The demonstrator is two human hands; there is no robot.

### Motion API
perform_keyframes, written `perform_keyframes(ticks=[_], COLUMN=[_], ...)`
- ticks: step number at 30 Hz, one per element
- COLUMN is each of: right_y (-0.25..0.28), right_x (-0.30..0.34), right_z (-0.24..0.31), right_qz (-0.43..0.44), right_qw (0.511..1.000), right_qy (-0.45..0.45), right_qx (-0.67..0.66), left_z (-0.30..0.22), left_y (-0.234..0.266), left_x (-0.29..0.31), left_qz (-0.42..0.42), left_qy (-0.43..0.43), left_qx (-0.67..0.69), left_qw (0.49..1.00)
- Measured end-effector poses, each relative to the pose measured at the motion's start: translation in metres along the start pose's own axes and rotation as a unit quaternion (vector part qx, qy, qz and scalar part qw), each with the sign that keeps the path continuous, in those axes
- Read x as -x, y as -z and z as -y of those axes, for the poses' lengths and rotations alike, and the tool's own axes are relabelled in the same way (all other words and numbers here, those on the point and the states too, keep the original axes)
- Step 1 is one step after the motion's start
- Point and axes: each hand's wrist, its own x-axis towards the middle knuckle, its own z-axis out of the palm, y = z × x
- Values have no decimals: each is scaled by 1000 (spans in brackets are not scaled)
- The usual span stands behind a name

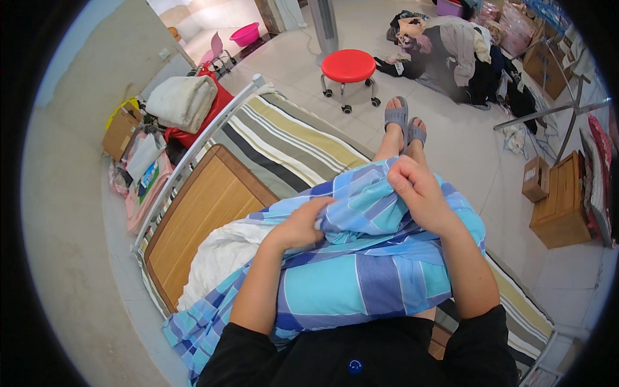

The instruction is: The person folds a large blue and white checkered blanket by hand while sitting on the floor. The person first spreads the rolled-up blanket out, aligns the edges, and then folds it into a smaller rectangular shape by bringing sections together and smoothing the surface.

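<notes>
A blue, turquoise and purple checked quilt cover (319,290) lies bunched across my lap, with a thick padded part nearest my body. My right hand (422,197) is closed in a fist round a gathered fold and holds it raised. At the left, my left hand (300,226) grips the same cover, its fingertips partly hidden in the folds. Crumpled white cloth (222,255) sticks out beside my left forearm, next to the checked fabric. What lies inside the padded part is hidden.
I sit on a bed with a striped mattress (290,138) and a wooden board (200,219). A metal bed rail (187,158) separates it from folded bedding (184,100). Ahead are a red wheeled stool (348,66) and a clothes heap (451,58); a wooden cabinet (561,206) stands right.
</notes>
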Motion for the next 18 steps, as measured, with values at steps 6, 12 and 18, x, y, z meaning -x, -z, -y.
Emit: perform_keyframes(ticks=[6,12,18], right_y=[4,-9,-15], right_x=[-3,-1,2], right_z=[-5,-2,-1], right_qz=[-36,84,240], right_qw=[991,990,966], right_qy=[-58,-69,-96], right_qx=[-111,-90,6], left_z=[5,-22,-19], left_y=[7,-21,-35], left_x=[-14,-23,-26], left_qz=[-209,-211,-168], left_qy=[36,-126,-152], left_qx=[-24,-64,-163], left_qw=[977,967,960])
